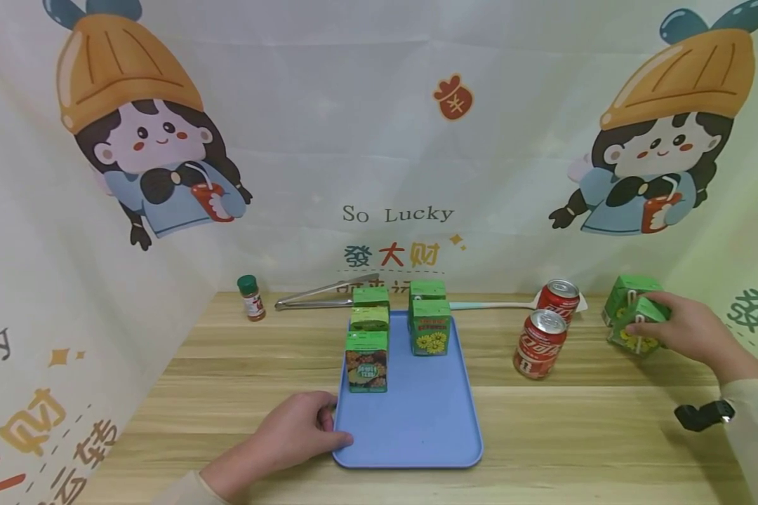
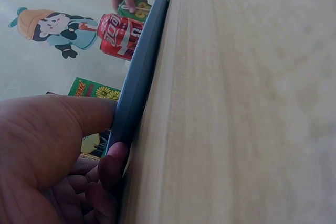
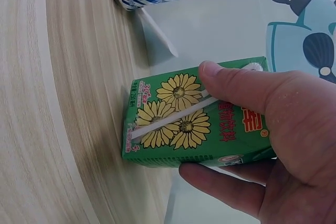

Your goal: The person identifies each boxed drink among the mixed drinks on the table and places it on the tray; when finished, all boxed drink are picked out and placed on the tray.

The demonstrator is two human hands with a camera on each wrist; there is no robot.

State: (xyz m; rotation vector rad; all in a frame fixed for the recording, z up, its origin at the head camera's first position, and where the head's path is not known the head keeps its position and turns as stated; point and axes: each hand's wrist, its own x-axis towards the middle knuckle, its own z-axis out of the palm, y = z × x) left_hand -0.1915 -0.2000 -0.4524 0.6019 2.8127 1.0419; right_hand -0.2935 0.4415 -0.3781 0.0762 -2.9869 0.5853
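A blue tray (image 1: 417,421) lies on the table with green drink cartons on it. Three stand in a column along its left side, the front one a brown-pictured carton (image 1: 367,368); two more, led by a yellow-flowered carton (image 1: 431,335), stand at its back right. My left hand (image 1: 300,429) pinches the tray's left edge, thumb above and fingers below in the left wrist view. At the far right my right hand (image 1: 688,330) holds a green flowered drink carton (image 3: 178,114) with a straw on its side, thumb and fingers on opposite faces. Another green carton (image 1: 622,291) stands just behind it.
Two red soda cans, the front can (image 1: 541,345) and the rear can (image 1: 561,294), stand right of the tray. A green-capped spice jar (image 1: 253,300) and metal tongs (image 1: 316,304) are at the back left. A pale-handled utensil (image 1: 493,305) lies behind the cans. Printed cloth (image 1: 391,154) walls the table.
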